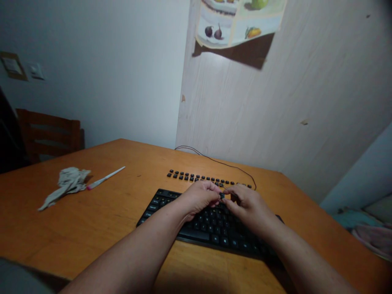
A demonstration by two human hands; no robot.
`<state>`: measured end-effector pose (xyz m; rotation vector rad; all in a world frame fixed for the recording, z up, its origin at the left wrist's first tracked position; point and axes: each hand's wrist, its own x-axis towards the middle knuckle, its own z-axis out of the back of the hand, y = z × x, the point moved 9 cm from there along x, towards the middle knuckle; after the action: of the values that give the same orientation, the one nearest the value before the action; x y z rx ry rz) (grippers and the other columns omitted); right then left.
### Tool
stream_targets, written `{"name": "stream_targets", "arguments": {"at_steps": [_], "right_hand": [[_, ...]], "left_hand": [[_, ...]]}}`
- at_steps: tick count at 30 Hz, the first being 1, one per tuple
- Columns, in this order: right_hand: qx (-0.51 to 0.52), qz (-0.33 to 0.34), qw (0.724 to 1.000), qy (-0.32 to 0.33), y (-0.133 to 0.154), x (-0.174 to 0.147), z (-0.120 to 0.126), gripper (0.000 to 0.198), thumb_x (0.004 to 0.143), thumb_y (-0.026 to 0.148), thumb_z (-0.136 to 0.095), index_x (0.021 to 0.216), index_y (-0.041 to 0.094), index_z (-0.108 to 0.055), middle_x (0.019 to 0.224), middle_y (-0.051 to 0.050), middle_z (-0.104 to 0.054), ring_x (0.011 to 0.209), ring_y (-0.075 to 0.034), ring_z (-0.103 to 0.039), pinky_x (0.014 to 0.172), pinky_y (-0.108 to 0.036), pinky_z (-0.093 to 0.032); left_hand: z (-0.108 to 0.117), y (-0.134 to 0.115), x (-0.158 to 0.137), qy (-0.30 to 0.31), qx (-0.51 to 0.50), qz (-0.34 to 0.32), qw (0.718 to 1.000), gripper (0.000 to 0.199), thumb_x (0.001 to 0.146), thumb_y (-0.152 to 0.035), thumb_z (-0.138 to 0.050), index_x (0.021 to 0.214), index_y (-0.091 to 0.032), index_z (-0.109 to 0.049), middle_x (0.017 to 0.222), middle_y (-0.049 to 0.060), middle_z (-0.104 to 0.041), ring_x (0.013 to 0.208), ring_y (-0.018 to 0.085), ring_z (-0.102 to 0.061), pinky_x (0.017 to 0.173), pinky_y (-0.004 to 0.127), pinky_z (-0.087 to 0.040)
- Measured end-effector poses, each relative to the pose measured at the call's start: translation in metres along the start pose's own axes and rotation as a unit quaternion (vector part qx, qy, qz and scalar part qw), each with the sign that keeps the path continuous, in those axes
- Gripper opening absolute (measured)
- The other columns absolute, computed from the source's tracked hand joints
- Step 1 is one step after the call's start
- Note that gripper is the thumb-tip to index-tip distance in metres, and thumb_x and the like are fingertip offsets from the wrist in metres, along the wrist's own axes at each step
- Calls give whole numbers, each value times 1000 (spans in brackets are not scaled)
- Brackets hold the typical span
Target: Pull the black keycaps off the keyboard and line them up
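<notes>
A small black keycap (222, 196) is between my two hands, above the upper part of a black keyboard (196, 234). My left hand (200, 196) pinches it from the left with thumb and fingers. From the right, the thumb and forefinger of my right hand (246, 204) close on the same keycap. The keyboard lies flat, partly covered by both hands and forearms. Behind it, loose black keycaps (192, 179) are laid out in two rows, the right end partly hidden by my hands.
On the left of the wooden table (107, 232) lie a crumpled grey cloth (72, 179) and a white brush-like stick (107, 177) with a pink part. A thin black cable (220, 161) curves behind the keycap rows. Beyond the table are a wooden chair (50, 128) and a wall.
</notes>
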<state>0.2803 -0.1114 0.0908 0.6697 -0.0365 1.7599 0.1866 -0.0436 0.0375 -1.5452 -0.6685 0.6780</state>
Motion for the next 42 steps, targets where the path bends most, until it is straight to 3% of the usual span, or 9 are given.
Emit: {"name": "stream_targets", "arguments": {"at_steps": [4,7,12,16,27,42], "right_hand": [[-7,-34,999,-11,-13,2,8,20,84,29,-58,97,19,-68,78,-3,-64,70,-17,-57,64,-28,-41],[-17,-100,995,-17,-41,6,18,25,83,36,-58,95,18,-70,68,-1,-62,61,-16,-54,57,-27,-37],[1,-167,985,51,-89,19,14,21,79,33,-62,89,17,-71,71,-3,-68,64,-16,-57,58,-26,-39],[-8,-177,980,92,-113,31,1,15,75,23,-66,85,16,-72,80,-5,-71,70,-16,-60,64,-25,-42],[-43,-200,971,124,-153,49,-42,18,72,29,-69,86,19,-74,65,-1,-66,57,-13,-55,53,-23,-35],[-88,-188,967,148,-158,59,-56,17,74,27,-68,89,24,-76,82,-2,-74,73,-16,-63,62,-23,-39]], "left_hand": [[5,-5,-1,-23,34,-6,999,20,73,-12,-56,93,-14,-57,71,0,-63,60,10,-56,59,22,-43],[19,-12,2,-80,153,-50,984,21,75,-16,-56,95,-15,-58,73,0,-63,63,11,-55,58,22,-40],[24,-19,4,-107,396,-151,900,17,80,-20,-50,90,-18,-64,83,3,-66,75,16,-58,65,25,-41],[21,-16,1,-98,484,-143,858,17,80,-20,-50,85,-20,-66,87,5,-69,82,19,-61,70,28,-42],[14,-15,-4,-60,559,-91,822,23,80,-24,-45,83,-21,-67,89,8,-71,84,24,-63,70,32,-44],[13,-14,-5,-58,584,-94,804,25,79,-26,-45,85,-22,-69,89,8,-71,84,25,-63,71,34,-44]]}}
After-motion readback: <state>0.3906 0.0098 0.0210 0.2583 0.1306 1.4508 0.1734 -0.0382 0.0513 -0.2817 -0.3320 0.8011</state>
